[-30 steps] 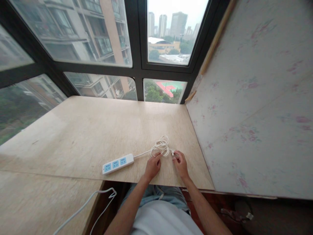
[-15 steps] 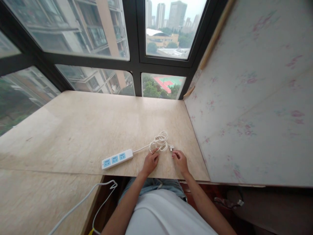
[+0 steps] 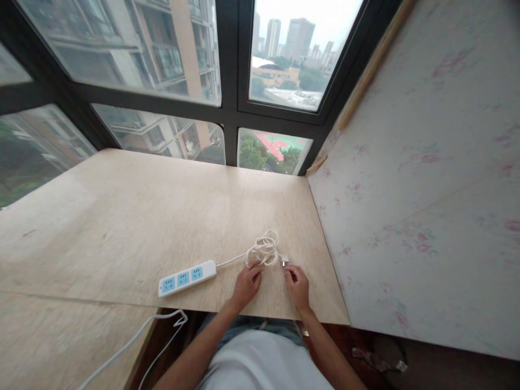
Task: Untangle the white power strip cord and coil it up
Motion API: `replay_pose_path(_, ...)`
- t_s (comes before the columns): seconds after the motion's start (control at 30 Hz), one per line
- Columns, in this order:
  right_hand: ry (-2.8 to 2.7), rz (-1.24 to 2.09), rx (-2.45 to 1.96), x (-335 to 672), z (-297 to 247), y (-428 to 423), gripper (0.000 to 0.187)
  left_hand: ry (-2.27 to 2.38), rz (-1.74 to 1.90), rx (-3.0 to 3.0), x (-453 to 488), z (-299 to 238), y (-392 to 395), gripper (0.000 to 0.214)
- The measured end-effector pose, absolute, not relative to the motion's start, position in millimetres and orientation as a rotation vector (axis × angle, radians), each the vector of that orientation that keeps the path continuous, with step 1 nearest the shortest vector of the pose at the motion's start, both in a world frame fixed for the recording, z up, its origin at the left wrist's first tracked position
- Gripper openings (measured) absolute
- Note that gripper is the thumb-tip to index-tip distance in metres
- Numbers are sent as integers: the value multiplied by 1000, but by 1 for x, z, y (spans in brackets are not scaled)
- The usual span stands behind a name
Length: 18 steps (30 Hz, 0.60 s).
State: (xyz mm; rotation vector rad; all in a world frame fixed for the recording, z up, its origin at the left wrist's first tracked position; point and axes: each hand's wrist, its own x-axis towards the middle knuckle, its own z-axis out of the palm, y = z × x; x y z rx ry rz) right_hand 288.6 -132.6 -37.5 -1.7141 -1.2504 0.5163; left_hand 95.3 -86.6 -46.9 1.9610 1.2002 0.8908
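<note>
My camera sits on my head, looking forward and down. My shirt [image 3: 260, 360] is nearest, then my left hand [image 3: 246, 286] and right hand [image 3: 299, 287], with the window [image 3: 229, 65] far behind. Near right seems too dark to see well.

White power strip [image 3: 187, 278], blue sockets [image 3: 183, 278] upward, coiled cord [image 3: 264, 248], plug [image 3: 285, 259] beside
</note>
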Motion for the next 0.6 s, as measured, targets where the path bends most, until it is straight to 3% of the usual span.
replay_pose_path(0.13,-1189,634,-1731,289,-31,-131,21,1197,908,1966,95,-46,-86,27)
replay_pose_path(0.37,-1073,944,-1776,276,-12,-118,45,1195,930,1957,94,-46,-87,27)
replay_pose_path(0.47,-1187,893,-1835,267,-4,-105,45,1184,925,1954,94,-45,-87,27)
replay_pose_path(0.6,-1410,559,-2053,263,-1,-88,35,1179,921,1947,93,-43,-87,28)
